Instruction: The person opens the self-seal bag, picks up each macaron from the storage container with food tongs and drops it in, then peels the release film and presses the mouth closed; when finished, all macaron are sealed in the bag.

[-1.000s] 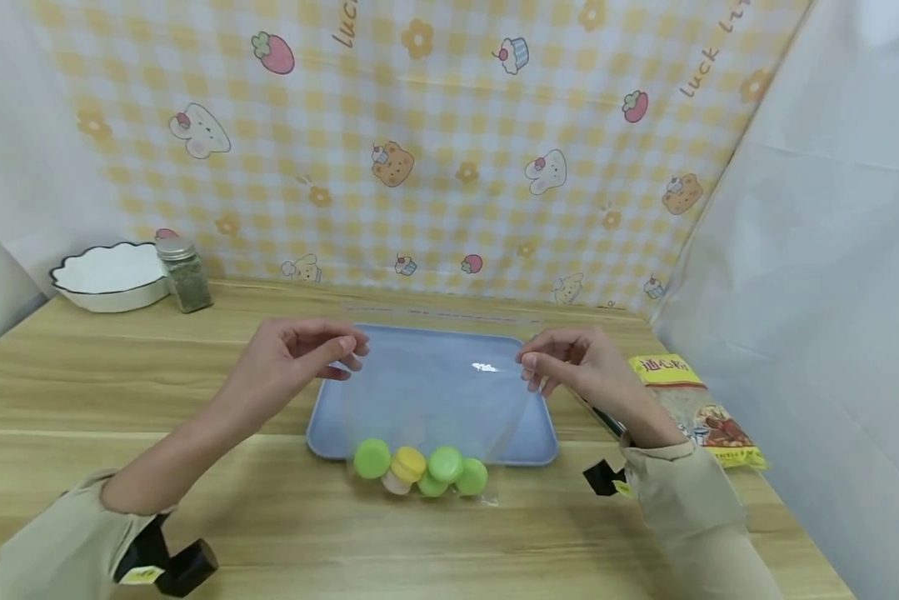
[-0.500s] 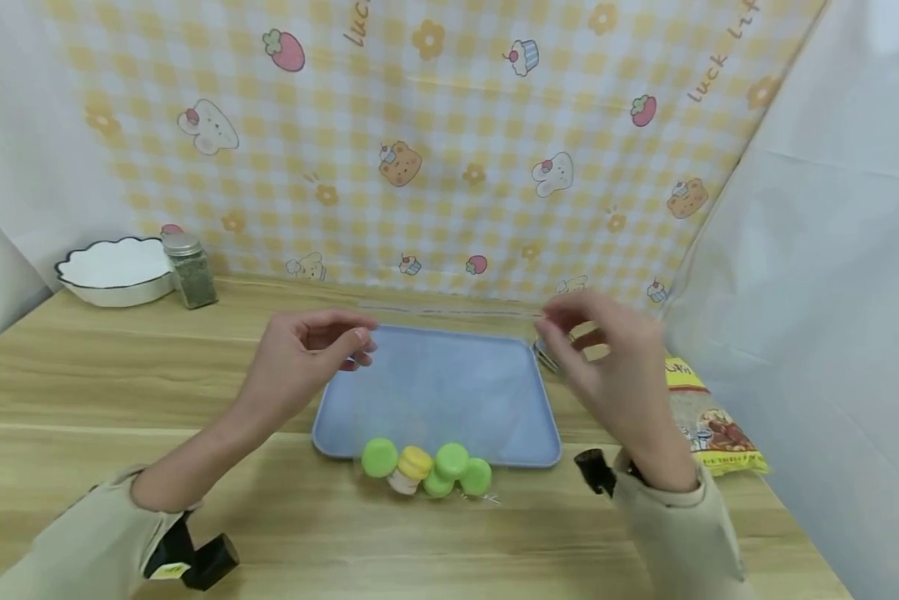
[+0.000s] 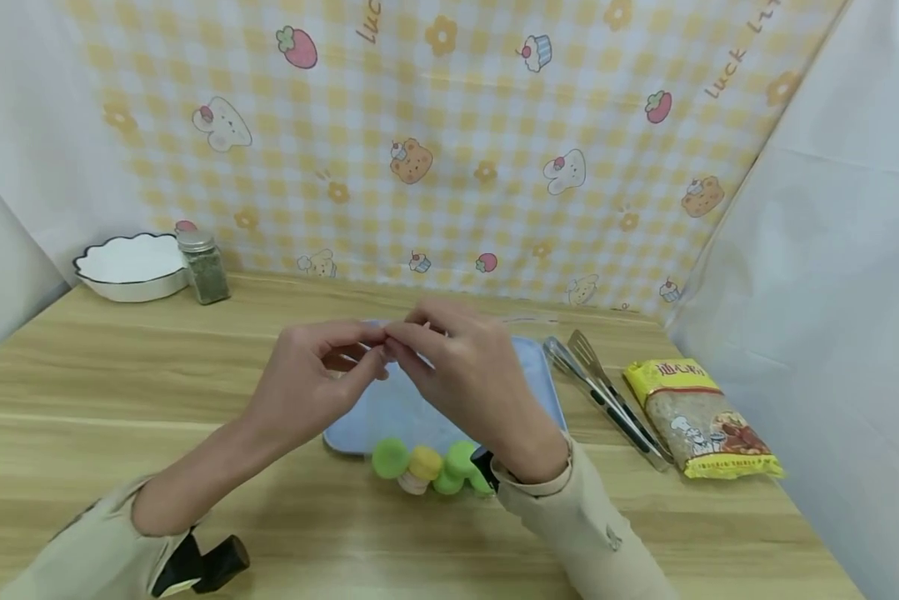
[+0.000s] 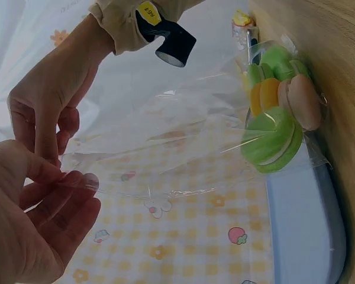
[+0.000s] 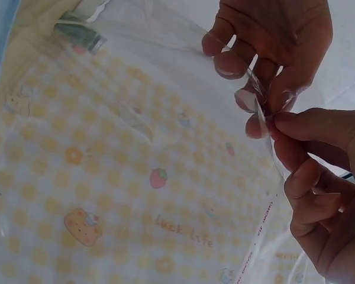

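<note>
A clear plastic bag point(image 4: 165, 154) hangs from my two hands, with several green, yellow and pale pink macarons point(image 4: 272, 142) gathered at its bottom. My left hand point(image 3: 307, 375) pinches the bag's top edge between thumb and fingers. Right beside it, my right hand point(image 3: 467, 375) pinches the same edge, the fingertips of both hands meeting. The right wrist view shows the film running between the fingers, with a printed strip point(image 5: 257, 236) along the bag. Behind the macarons lies a blue tray point(image 3: 535, 367), partly covered by my hands in the head view.
At the back left, a white scalloped dish point(image 3: 136, 289) stands next to a glass jar point(image 3: 209, 273) of dried herbs. On the right lie metal tongs point(image 3: 606, 406), a slotted turner point(image 3: 590, 354) and a yellow-ended food packet point(image 3: 696, 421). A patterned cloth point(image 3: 449, 150) hangs behind the table.
My right hand has let go of the right side of the bag's opening and crossed left to meet my left hand. The tongs and turner now show.
</note>
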The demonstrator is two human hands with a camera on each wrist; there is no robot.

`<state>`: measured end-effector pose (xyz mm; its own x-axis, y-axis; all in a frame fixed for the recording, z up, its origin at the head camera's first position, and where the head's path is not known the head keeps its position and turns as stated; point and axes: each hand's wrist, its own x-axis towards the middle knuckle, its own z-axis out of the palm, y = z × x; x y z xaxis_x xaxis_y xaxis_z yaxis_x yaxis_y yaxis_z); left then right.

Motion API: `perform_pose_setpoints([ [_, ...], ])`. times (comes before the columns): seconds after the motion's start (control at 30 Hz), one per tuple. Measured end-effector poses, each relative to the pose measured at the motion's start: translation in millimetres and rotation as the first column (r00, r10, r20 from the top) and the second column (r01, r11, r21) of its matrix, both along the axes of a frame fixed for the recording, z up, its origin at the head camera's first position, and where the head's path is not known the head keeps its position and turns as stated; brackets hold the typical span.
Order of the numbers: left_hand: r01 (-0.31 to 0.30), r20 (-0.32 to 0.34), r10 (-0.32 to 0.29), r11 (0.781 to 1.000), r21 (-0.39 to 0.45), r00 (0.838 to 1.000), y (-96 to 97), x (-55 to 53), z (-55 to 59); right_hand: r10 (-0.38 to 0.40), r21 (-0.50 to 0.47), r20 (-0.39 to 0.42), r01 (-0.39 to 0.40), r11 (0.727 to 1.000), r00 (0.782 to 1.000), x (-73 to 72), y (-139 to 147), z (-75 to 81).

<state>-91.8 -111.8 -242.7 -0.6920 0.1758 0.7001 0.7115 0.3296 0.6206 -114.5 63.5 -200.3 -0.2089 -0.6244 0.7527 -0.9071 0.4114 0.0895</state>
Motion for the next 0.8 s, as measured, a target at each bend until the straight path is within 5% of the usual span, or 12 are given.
perform_pose_setpoints([
  [0.17,-0.005,-0.211,-0.020,0.993,-0.117,0.977,1.1,3.1,4.4,0.016,0.009,0.016,-0.017,1.000,1.000,5.0,3,2.9],
  [0.33,-0.076,-0.336,-0.001,0.973,-0.218,0.942,1.5,6.4,6.9,0.024,0.061,-0.014,-0.023,0.998,1.000,8.3,5,3.9],
  [0.53,-0.137,-0.414,0.006,0.948,-0.289,0.910,1.5,8.8,7.7,0.041,0.109,-0.040,-0.036,0.993,0.998,11.2,8,6.2],
  [0.8,-0.145,-0.442,0.002,0.946,-0.290,0.897,0.4,8.1,9.2,0.033,0.071,-0.120,-0.025,0.997,0.992,14.8,4,4.5],
])
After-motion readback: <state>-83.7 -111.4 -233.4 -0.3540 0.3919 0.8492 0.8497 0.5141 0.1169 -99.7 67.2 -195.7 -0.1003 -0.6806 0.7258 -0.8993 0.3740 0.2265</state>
